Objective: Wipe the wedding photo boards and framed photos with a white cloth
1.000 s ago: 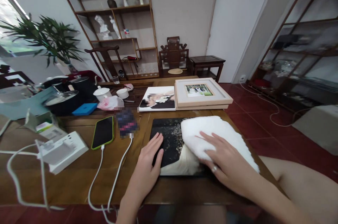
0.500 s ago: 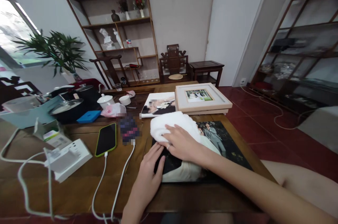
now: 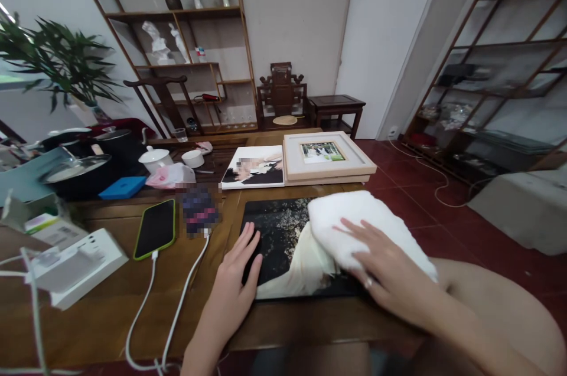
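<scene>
A large dark photo print lies flat at the near edge of the wooden table. My left hand rests flat on its left edge, fingers stretched out. My right hand presses a white fluffy cloth onto the right half of the print, fingers spread over the cloth. A ring shows on one finger.
Behind the print lie an unframed photo and stacked light wooden frames. To the left are a green-cased phone on a white cable, a white power strip, pots and cups. Shelves and chairs stand behind.
My right hand has slid the white cloth from the upper left of the print back to its right half. My left hand stays on the left edge.
</scene>
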Demonstrator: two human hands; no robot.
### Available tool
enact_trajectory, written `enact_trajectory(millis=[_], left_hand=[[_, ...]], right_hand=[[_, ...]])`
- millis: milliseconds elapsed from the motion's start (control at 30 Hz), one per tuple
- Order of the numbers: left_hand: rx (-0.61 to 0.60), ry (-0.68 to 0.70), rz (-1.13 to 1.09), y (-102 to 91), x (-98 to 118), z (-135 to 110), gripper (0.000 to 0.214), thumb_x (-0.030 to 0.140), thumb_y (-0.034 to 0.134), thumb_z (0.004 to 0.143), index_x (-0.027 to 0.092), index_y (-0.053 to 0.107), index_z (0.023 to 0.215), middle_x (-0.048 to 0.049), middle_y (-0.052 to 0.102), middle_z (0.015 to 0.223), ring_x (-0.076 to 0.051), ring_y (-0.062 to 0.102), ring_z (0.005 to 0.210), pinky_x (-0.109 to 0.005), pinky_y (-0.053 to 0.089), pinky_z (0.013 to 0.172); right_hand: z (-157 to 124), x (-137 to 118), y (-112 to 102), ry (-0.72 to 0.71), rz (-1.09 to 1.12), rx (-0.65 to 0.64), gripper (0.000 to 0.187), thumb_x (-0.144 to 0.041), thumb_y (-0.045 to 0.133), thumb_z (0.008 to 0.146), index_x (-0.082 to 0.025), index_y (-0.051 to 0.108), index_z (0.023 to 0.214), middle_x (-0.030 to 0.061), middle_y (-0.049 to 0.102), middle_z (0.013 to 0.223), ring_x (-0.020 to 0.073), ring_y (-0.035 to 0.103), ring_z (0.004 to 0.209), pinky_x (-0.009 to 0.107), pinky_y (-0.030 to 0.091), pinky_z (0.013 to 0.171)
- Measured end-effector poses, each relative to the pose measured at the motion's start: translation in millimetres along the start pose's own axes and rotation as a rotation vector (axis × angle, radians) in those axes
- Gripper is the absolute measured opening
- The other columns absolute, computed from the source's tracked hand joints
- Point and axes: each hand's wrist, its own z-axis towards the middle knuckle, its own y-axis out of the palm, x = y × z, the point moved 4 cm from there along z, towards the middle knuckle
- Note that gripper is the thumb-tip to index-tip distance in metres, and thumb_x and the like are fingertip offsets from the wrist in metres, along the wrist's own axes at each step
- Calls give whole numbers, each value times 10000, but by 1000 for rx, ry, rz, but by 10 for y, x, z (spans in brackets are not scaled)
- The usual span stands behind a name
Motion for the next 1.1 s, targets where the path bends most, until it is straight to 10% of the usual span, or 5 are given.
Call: enact_trajectory(millis=[200,600,933,1100], left_hand=[[-22,5,17,8,-10,12,430,310,426,919,124,532,1291,-132,470,1404,-241,410,1319,-463,345,1083],[-9,30,28,-6,-5,24,413,286,425,918,133,539,1284,-130,482,1394,-228,421,1312,-447,352,1078],[16,44,21,1,-21,41,395,288,447,907,150,562,1259,-128,500,1378,-225,441,1298,-446,369,1069],[15,59,49,11,-15,41,408,281,422,910,95,569,1242,-164,501,1369,-241,437,1301,-466,364,1069]], right_hand=[[-253,-660,-35,-173,90,-20,137,-186,562,745,-228,664,663,37,420,1439,296,319,1345,506,293,1090],[370,500,85,157,-141,106,293,-270,438,914,-132,696,888,216,589,1237,322,512,1197,528,408,989],[-505,-508,-160,-138,-41,-2,132,-132,578,686,-237,651,653,50,437,1427,322,311,1345,532,329,1065],[-607,-425,-244,-219,-16,-52,115,-155,560,732,-233,639,701,37,406,1444,291,336,1337,500,371,1053]])
